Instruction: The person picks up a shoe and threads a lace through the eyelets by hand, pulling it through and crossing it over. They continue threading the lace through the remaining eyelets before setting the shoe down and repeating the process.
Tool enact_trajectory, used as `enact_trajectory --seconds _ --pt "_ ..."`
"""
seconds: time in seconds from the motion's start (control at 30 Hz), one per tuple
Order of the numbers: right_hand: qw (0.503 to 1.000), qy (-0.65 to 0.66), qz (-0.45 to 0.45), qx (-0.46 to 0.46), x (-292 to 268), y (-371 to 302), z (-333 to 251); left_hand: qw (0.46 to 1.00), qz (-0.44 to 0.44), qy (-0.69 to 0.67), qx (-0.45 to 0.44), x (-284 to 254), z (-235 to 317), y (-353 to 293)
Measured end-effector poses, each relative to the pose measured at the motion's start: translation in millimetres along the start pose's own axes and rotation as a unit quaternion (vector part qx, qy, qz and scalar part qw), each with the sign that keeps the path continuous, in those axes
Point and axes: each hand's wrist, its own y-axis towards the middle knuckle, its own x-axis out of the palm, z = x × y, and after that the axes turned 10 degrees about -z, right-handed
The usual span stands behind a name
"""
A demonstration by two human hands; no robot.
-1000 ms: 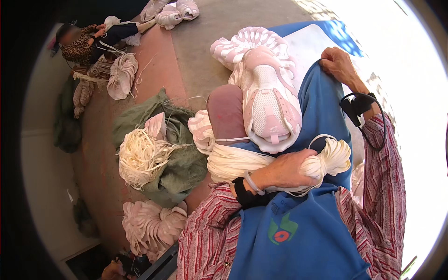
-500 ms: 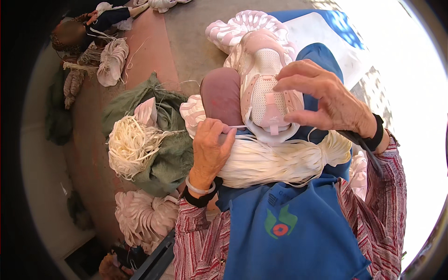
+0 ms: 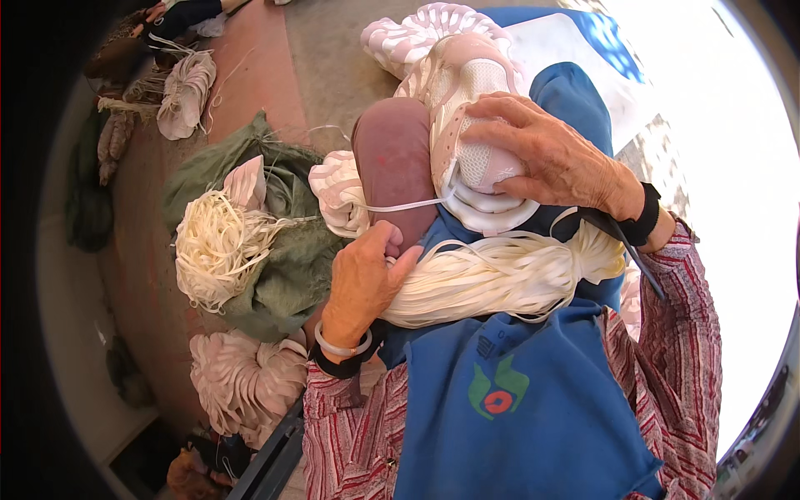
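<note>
A pale pink and white shoe upper (image 3: pixel 475 83) lies at the front of a stack of uppers, on my lap. My right hand (image 3: pixel 554 158) is bent over its mesh middle, fingers on one side and thumb on the other, hiding the tongue. From the upper's near end a white lace (image 3: pixel 404 207) runs left across the brown padded knee (image 3: pixel 393 150). My left hand (image 3: pixel 364 279) is just below that lace, thumb and forefinger apart, with nothing visible between them. Beside its fingertips lies a thick bundle of cream laces (image 3: pixel 492 275) across my lap.
At left, a green sack (image 3: pixel 287 283) carries a tangled heap of laces (image 3: pixel 221 250). Stacked pink uppers (image 3: pixel 250 383) lie below it, and more uppers (image 3: pixel 185 93) at the upper left near another person's arm. A blue apron (image 3: pixel 517 400) covers my front.
My left hand has let go of the lace, which now lies across the brown knee. My right hand has moved left and down onto the upper, covering its tongue.
</note>
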Motion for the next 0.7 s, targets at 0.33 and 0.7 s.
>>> enact_trajectory --seconds 0.33,0.7 --pt "0.998 0.058 -0.002 0.003 -3.9 2.1 7.3 0.999 -0.018 -0.039 -0.024 -43.1 -2.8 17.4" --pt "0.998 0.068 -0.002 0.017 -9.4 0.8 2.2 0.993 0.08 -0.083 -0.016 -32.8 -24.4 17.5"
